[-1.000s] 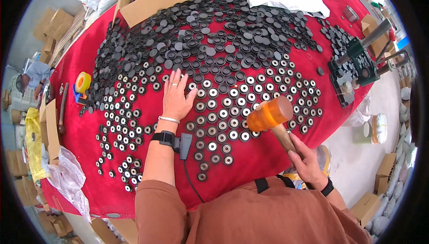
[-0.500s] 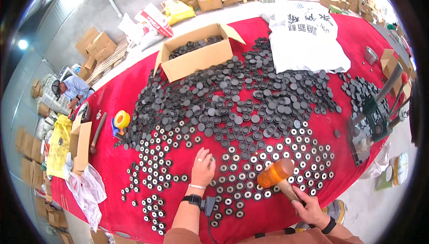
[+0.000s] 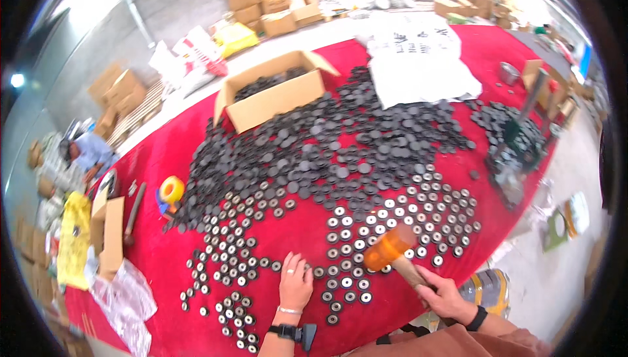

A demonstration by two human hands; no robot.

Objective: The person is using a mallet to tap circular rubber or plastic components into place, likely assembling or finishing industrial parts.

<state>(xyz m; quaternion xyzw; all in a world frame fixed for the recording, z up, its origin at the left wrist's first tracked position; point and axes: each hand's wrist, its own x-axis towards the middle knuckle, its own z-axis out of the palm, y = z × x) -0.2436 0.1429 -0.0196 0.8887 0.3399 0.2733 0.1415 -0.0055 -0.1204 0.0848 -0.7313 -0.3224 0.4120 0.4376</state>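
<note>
My right hand (image 3: 446,298) grips the wooden handle of a mallet with an orange head (image 3: 390,248), held just above rows of black round parts with pale centres (image 3: 399,216). My left hand (image 3: 296,285) lies flat, fingers apart, on the red cloth (image 3: 170,272) among more of these round parts, fingertips touching a few. A black watch sits on the left wrist. A wide heap of plain black discs (image 3: 327,144) covers the middle of the table.
An open cardboard box (image 3: 275,92) with black discs stands at the back. White sacks (image 3: 422,62) lie back right. A yellow tape roll (image 3: 171,190) and a small box (image 3: 108,229) sit left. A dark press tool (image 3: 517,144) stands right. Cartons are stacked on the floor beyond.
The view has tilted up and away, showing more of the table and floor. My left hand has slid nearer the front edge. The mallet stays in my right hand.
</note>
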